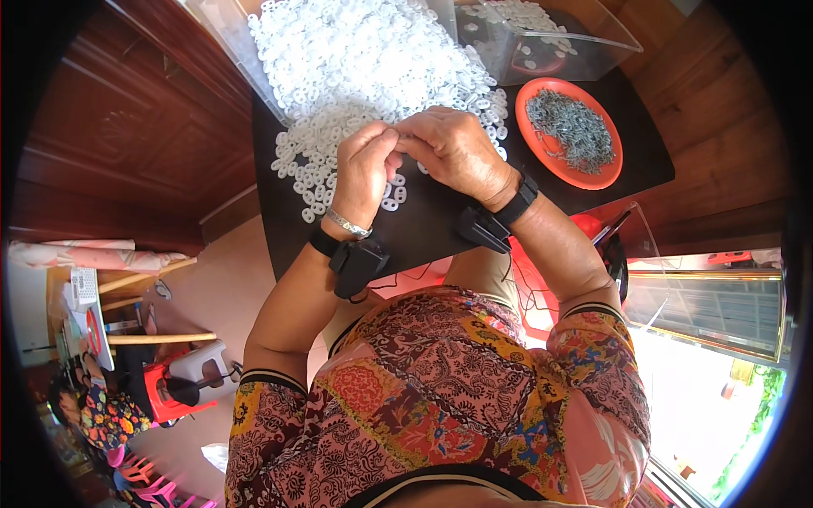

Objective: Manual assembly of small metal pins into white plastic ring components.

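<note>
My left hand (364,169) and my right hand (457,152) meet fingertip to fingertip above the dark table (406,237). Both are closed in a pinch, and whatever small thing lies between the fingers is hidden. Just beyond them spreads a big heap of small white oval plastic pieces with two holes (356,59), with loose ones scattered under and beside my left hand. To the right of my right hand, an orange plate (546,146) carries a pile of small grey metal screws or pins (576,127).
A clear plastic bin (584,42) with some white pieces stands at the back right. Another clear container's wall (246,68) edges the heap on the left. A wooden door (118,127) is at far left. Below it, another person in a floral top (110,415) sits near a red chair (161,398).
</note>
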Tool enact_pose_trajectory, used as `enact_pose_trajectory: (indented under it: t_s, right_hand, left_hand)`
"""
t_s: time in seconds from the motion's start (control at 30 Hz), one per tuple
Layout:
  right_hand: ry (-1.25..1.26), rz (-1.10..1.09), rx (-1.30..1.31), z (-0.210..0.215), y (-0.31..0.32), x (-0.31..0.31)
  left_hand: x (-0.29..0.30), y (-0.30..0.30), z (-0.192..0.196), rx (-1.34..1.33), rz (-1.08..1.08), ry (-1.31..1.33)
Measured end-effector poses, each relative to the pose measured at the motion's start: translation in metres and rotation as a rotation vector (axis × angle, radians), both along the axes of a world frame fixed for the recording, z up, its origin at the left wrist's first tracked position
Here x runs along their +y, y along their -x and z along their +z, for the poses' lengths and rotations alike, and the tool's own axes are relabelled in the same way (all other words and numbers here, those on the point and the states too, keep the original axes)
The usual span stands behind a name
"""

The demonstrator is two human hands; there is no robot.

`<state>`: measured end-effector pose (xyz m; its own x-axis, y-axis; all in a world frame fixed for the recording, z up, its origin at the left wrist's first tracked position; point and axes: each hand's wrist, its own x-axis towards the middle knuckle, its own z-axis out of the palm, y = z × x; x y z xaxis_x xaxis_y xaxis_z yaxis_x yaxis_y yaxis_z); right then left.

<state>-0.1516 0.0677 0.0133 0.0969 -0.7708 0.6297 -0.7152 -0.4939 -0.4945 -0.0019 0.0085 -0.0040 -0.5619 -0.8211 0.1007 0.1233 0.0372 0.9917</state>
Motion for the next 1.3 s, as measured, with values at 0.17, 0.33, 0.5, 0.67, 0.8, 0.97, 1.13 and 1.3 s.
enact_pose_trajectory:
  t_s: [0.17,0.33,0.5,0.67,0.8,0.97,1.13,1.3]
  right_hand:
    - [0.034,-0.029,0.012,-0.003,-0.004,-0.002]
    - [0.058,-0.189,0.111,0.001,0.001,-0.002]
    - [0.284,-0.509,0.311,0.048,0.063,-0.015]
    - [0.437,-0.838,0.291,0.117,0.146,-0.037]
    - [0.438,-0.798,0.535,0.116,0.152,-0.029]
    - [-0.129,-0.363,0.451,0.079,0.111,-0.003]
    - [0.171,-0.618,0.558,0.064,0.071,0.014]
    - [0.273,-0.535,0.588,0.076,0.062,0.005]
  left_hand:
    - [-0.002,0.000,0.001,-0.041,0.044,0.005]
    - [-0.011,-0.001,-0.008,-0.071,0.113,0.083]
    - [-0.017,-0.003,-0.003,-0.038,0.162,0.131]
    - [-0.020,0.005,-0.004,-0.044,0.163,0.162]
    - [-0.025,0.003,-0.009,-0.094,0.193,0.166]
    - [-0.022,-0.001,-0.008,-0.086,0.186,0.150]
    - [-0.023,0.001,-0.010,-0.083,0.173,0.143]
    - [-0.026,0.002,-0.009,-0.080,0.150,0.123]
